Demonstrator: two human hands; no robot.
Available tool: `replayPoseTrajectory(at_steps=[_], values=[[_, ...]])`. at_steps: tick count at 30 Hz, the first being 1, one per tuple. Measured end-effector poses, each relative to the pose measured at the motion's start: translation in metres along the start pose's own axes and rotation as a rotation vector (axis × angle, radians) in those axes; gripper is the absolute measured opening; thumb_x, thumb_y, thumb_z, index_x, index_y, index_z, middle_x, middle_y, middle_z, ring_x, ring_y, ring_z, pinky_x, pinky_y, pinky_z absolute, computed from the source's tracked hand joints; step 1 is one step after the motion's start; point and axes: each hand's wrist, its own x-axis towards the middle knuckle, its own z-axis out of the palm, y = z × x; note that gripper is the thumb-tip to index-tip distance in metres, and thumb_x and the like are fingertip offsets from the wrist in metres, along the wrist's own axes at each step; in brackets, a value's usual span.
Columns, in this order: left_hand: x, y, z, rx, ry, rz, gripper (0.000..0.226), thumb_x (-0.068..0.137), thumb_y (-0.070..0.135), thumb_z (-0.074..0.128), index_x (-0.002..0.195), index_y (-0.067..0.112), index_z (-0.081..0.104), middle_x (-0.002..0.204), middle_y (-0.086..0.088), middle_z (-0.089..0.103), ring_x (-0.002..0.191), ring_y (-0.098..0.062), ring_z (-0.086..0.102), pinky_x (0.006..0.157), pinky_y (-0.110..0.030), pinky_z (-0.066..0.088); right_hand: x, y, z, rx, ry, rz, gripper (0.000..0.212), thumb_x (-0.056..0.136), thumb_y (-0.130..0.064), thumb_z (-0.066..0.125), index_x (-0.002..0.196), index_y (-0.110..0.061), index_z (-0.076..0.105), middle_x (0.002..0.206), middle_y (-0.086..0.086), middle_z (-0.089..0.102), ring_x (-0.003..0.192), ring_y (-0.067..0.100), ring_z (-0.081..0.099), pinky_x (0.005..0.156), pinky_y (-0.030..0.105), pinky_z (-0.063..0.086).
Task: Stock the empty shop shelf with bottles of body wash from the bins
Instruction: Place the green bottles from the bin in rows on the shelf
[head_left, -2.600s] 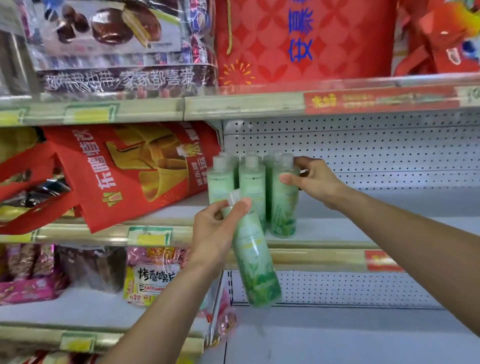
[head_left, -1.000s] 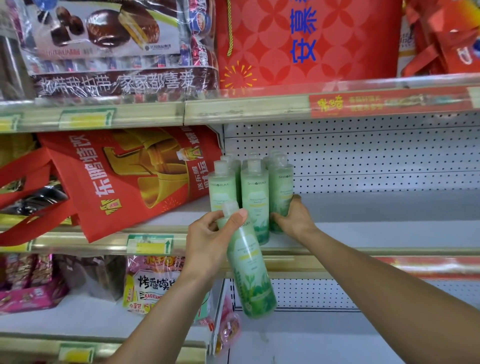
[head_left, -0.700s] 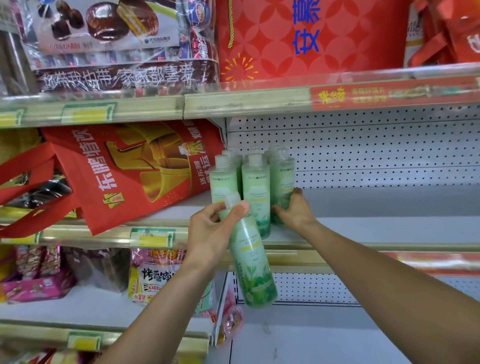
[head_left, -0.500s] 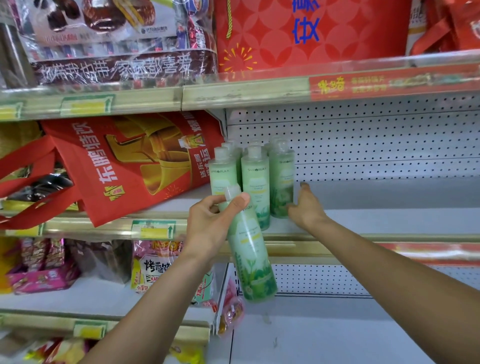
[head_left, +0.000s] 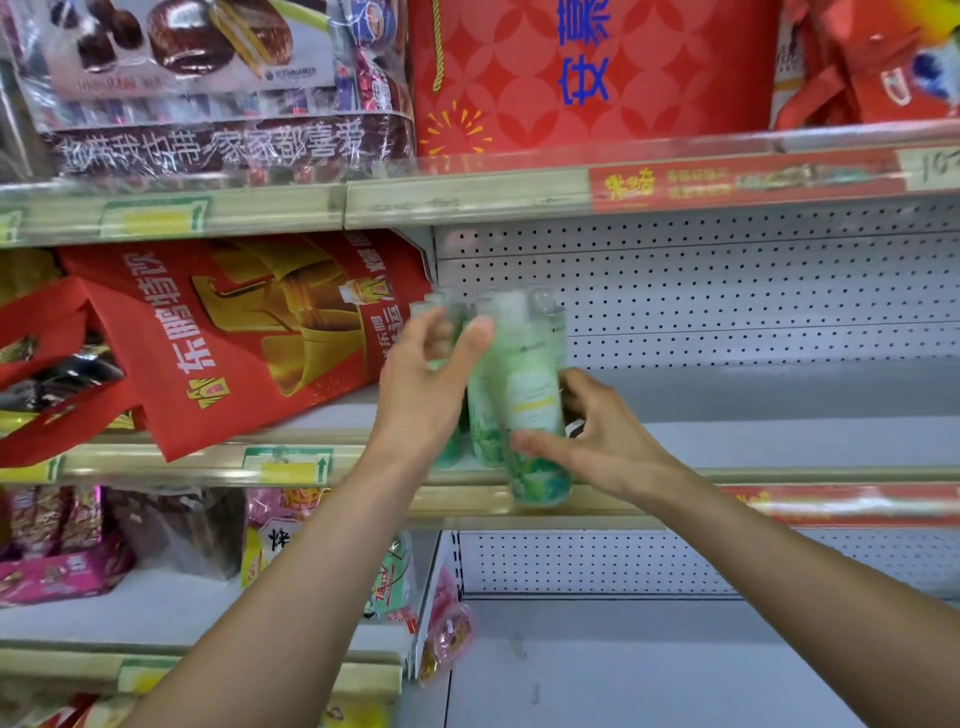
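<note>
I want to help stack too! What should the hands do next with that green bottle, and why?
Probably lift the held bottle a little and stand it on the shelf, right of the standing bottles. Both the left hand and the right hand are on it, its bottom hangs in front of the shelf's front edge, and the space to the right is bare.

Bottles (head_left: 488, 415) stand mid-frame on shelf (head_left: 779, 441), tote bag (head_left: 249, 338) left of them, held bottle (head_left: 535, 415) in front.
</note>
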Motion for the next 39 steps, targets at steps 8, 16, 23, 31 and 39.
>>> replayPoseTrajectory(at_steps=[8, 16, 23, 31, 39], values=[[0.031, -0.060, -0.020, 0.595, 0.003, -0.030, 0.089, 0.085, 0.043, 0.069, 0.153, 0.019, 0.017, 0.147, -0.006, 0.044, 0.138, -0.025, 0.039, 0.121, -0.045, 0.013, 0.033, 0.027, -0.009, -0.079, 0.242, 0.183, 0.055, 0.076, -0.040, 0.077, 0.117, -0.023, 0.044, 0.101, -0.013, 0.063, 0.097, 0.013, 0.062, 0.088, 0.042, 0.052], [0.040, -0.093, -0.013, 0.796, -0.044, -0.015, 0.086, 0.078, 0.060, 0.068, 0.143, 0.016, 0.032, 0.117, -0.002, 0.067, 0.124, -0.025, 0.052, 0.122, -0.045, 0.004, 0.040, 0.038, 0.006, -0.288, 0.168, 0.234, 0.059, 0.079, -0.044, 0.072, 0.121, -0.017, 0.041, 0.108, -0.001, 0.064, 0.099, 0.022, 0.062, 0.085, 0.045, 0.052], [0.044, -0.102, -0.012, 0.726, -0.030, -0.007, 0.072, 0.076, 0.055, 0.072, 0.129, 0.016, 0.043, 0.113, -0.004, 0.067, 0.118, -0.028, 0.055, 0.121, -0.041, 0.015, 0.041, 0.037, 0.008, -0.276, 0.171, 0.236, 0.060, 0.077, -0.039, 0.075, 0.118, -0.014, 0.040, 0.108, 0.003, 0.064, 0.097, 0.023, 0.064, 0.084, 0.047, 0.054], [0.029, -0.084, -0.022, 0.730, -0.048, 0.019, 0.092, 0.079, 0.055, 0.070, 0.148, 0.014, 0.026, 0.123, -0.012, 0.063, 0.124, -0.033, 0.048, 0.116, -0.046, 0.025, 0.026, 0.025, 0.013, -0.421, 0.222, 0.260, 0.074, 0.080, -0.047, 0.070, 0.134, -0.012, 0.033, 0.131, 0.006, 0.053, 0.119, 0.026, 0.051, 0.089, 0.046, 0.049], [-0.077, -0.073, -0.075, 0.678, -0.113, 0.195, 0.062, 0.086, 0.042, 0.065, 0.141, 0.020, 0.044, 0.133, -0.003, 0.050, 0.124, -0.026, 0.042, 0.100, -0.037, 0.036, -0.054, 0.007, 0.045, -0.767, 0.322, -0.131, 0.054, 0.086, -0.028, 0.065, 0.134, -0.012, 0.047, 0.134, 0.007, 0.050, 0.120, 0.029, 0.049, 0.086, 0.043, 0.046]])
